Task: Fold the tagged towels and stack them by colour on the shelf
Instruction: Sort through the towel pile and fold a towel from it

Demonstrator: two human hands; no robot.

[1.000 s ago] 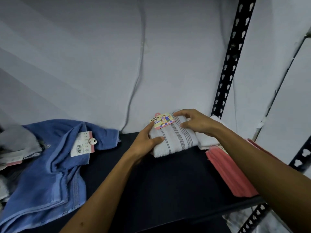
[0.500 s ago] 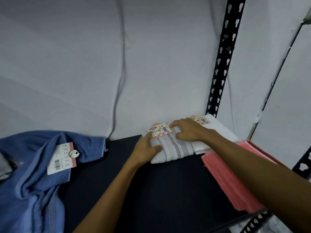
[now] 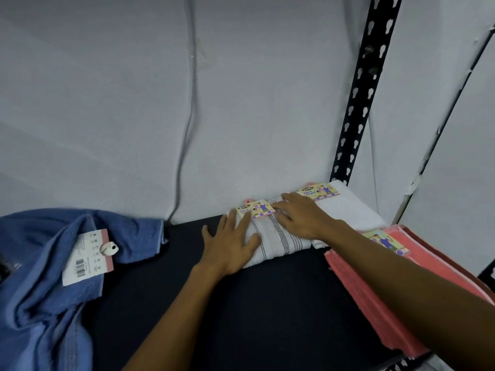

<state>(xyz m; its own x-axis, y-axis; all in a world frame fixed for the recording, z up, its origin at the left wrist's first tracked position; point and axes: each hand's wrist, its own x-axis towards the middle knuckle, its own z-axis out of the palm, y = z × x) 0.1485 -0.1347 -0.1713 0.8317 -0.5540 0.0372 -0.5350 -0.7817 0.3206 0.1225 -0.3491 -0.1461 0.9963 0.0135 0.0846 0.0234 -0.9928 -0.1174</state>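
Dark shelf (image 3: 267, 303), lower centre. Folded white towel (image 3: 278, 238) with grey stripes and a card tag (image 3: 256, 208), centre frame against the wall: likely soft, light, best gripped at its folded sides. Left hand (image 3: 230, 243) and right hand (image 3: 300, 215) lie flat, fingers spread, pressing it, grasping nothing.

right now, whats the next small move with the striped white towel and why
Probably lift both hands off. The left hand and right hand lie flat on the folded striped white towel, which already sits beside the other white towel.
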